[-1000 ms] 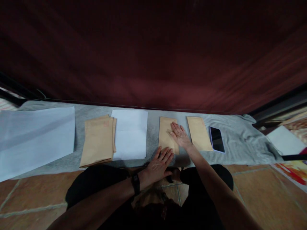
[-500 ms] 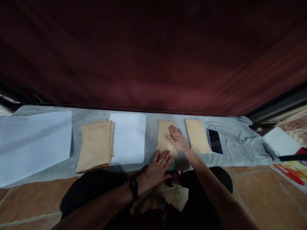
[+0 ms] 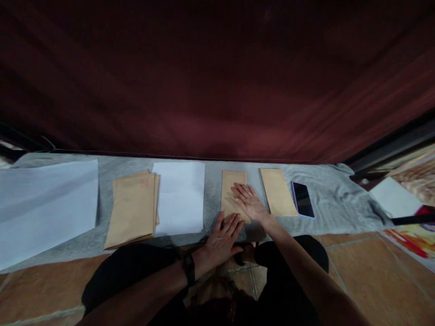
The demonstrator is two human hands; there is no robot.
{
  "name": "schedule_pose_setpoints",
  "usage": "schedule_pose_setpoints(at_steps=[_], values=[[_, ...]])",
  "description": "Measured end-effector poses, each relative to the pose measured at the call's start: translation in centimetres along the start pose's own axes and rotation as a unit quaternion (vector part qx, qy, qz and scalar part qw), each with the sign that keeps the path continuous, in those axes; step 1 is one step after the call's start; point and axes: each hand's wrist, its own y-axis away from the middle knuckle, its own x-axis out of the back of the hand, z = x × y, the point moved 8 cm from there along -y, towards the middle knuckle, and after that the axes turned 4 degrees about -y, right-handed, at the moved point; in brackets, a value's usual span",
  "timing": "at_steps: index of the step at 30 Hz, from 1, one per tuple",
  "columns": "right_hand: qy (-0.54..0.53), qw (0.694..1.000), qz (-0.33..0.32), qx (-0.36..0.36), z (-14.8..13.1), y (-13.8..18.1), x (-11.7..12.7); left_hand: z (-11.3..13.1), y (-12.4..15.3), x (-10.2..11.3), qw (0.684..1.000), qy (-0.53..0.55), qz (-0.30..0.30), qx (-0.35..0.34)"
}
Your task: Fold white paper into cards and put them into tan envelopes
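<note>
A tan paper envelope point(image 3: 231, 183) lies flat in front of me, with red print near its upper right corner. My left hand point(image 3: 222, 237) rests with spread fingers over the envelope's near end. Across its right side lies my right hand point(image 3: 250, 202), flat and with fingers stretched out, hiding part of the surface. Neither hand grips anything. To the right of that hand is another tan envelope point(image 3: 278, 192), apart from the first. A stack of blank white paper point(image 3: 181, 194) lies to the left, beside a pile of larger-looking tan envelopes point(image 3: 132, 208) that overlaps its edge.
A grey cloth point(image 3: 340, 199) covers the narrow surface. A phone point(image 3: 303, 199) with a dark screen and purple case lies at the right. Large white sheets point(image 3: 50, 203) spread over the left end. Behind hangs a dark red cloth point(image 3: 217, 90); below is a tiled floor point(image 3: 374, 276).
My right hand has slid down and slightly left over the envelope. The left hand stays about where it was. The whole view has shifted a little.
</note>
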Motion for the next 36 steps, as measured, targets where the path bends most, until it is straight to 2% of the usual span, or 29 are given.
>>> schedule_pose_setpoints(at_steps=[8,14,18,24,36], values=[[0.021,1.000,-0.002,0.001,-0.3,-5.8,0.0,0.0,-0.1,-0.9,0.999,-0.021,-0.018,-0.020],[0.028,0.999,0.006,-0.019,0.2,-7.7,0.2,-0.1,-0.3,-0.6,0.999,0.008,-0.031,-0.017],[0.025,1.000,0.016,0.004,-0.5,-6.7,0.0,-0.2,-0.1,-1.1,1.000,0.004,-0.026,-0.008],[0.011,0.999,0.009,0.049,-2.1,-3.6,-0.2,-0.1,0.0,-1.3,1.000,-0.013,-0.021,-0.008],[-0.095,0.994,-0.043,0.038,-2.8,0.0,0.1,-0.1,0.1,-0.6,1.000,-0.005,-0.009,-0.005]])
